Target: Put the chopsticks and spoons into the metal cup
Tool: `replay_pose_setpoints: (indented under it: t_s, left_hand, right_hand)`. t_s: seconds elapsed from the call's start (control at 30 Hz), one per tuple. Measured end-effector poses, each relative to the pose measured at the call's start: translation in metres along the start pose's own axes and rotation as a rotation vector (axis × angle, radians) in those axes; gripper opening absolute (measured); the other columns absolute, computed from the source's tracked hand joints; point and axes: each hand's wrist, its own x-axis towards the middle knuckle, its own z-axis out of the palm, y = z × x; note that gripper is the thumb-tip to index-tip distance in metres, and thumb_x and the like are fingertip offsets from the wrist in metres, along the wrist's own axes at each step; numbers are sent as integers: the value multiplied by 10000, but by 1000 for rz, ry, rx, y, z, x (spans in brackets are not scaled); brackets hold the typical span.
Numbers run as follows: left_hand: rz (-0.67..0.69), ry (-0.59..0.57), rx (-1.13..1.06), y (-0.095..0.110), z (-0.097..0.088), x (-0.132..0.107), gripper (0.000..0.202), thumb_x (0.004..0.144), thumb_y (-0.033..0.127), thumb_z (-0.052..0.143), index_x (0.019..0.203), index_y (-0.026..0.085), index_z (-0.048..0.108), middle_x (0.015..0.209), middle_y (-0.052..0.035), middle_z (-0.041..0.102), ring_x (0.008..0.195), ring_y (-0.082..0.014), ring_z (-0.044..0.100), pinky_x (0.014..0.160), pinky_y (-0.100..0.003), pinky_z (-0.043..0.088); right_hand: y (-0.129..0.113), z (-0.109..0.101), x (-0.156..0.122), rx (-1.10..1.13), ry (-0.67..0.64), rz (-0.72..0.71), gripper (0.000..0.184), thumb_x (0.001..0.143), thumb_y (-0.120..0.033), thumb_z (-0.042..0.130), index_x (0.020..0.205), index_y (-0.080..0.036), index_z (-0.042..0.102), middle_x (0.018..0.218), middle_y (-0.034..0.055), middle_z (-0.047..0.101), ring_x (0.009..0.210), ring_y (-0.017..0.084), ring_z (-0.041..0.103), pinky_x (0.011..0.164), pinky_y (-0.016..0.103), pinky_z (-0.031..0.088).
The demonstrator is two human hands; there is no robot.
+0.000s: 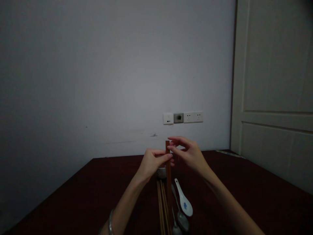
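Note:
A long, narrow reddish-brown wooden stick [168,182] stands upright before me, its lower end running down toward the bottom of the view. My left hand [156,160] grips it near the top, thumb across the front and fingers behind. Just above, my right hand [186,150] has its thumb on the stick's right edge by the upper end, with the index finger stretched over the top; its other fingers are partly hidden. Behind the left hand is a small pale cup [161,173], partly covered. Several thin wooden chopsticks [161,205] lie left of the stick.
Right of the stick lie a white ceramic spoon [184,200] with a blue mark and two metal spoons [183,221], [176,230]. The dark red table [110,192] meets a grey wall [122,81] with sockets [193,117]. A pale door [274,81] stands right.

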Motion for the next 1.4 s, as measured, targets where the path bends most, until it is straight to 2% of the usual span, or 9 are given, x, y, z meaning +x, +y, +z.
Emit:
replay_pose_setpoints:
  t_s: [0.17,0.33,0.53,0.8,0.93,1.1,1.23,1.4]
  left_hand:
    - [-18,4,19,-2,-1,1,248,647,300,677,758,79,688,699,-103,677,621,-169,628,597,-275,488]
    - [-17,-12,30,1,1,0,237,648,298,676,750,85,690,705,-99,678,628,-161,624,613,-274,487]
    - [-2,-29,49,3,0,-1,240,666,307,658,754,87,693,697,-98,675,614,-157,617,589,-257,469]
    - [-25,-43,64,2,-1,-1,261,660,323,662,770,89,695,718,-107,675,617,-158,619,568,-247,459]
    - [-22,-67,44,2,-1,-1,261,661,324,660,776,92,695,710,-105,673,606,-151,612,577,-258,463]
    - [-14,-80,20,4,-1,-2,244,675,318,649,738,86,689,715,-109,671,617,-144,608,580,-246,458]
    - [-3,-82,39,7,-1,-4,241,686,319,636,742,91,690,721,-109,673,624,-145,607,579,-243,455]
    - [0,-132,62,7,-1,-5,244,705,324,615,786,108,695,758,-115,676,643,-148,613,561,-235,443]
  right_hand:
    - [0,0,1,-29,-24,-20,247,715,-311,605,929,-192,639,826,55,637,733,148,581,545,231,488]
    - [-1,-1,1,-16,-23,-30,199,717,-298,608,876,-184,643,803,41,641,718,136,583,610,250,490]
    - [-4,-1,1,1,-30,7,227,712,-338,608,880,-189,644,799,43,641,717,146,586,629,273,494]
    - [-4,-1,0,30,-47,51,238,702,-342,614,877,-182,642,807,43,627,718,147,584,577,253,496]
    - [-7,0,-1,101,-67,111,257,691,-344,616,894,-186,634,797,36,612,664,129,576,478,212,472]
    - [-5,3,1,293,-57,246,439,649,-373,644,1040,-181,586,782,27,603,503,86,534,365,191,416]
    - [-2,4,2,325,-77,347,354,683,-428,607,892,-144,637,701,19,607,395,59,484,341,191,388]
    - [-3,5,1,325,-118,378,335,673,-454,615,791,-142,647,573,-8,578,353,41,427,310,162,320]
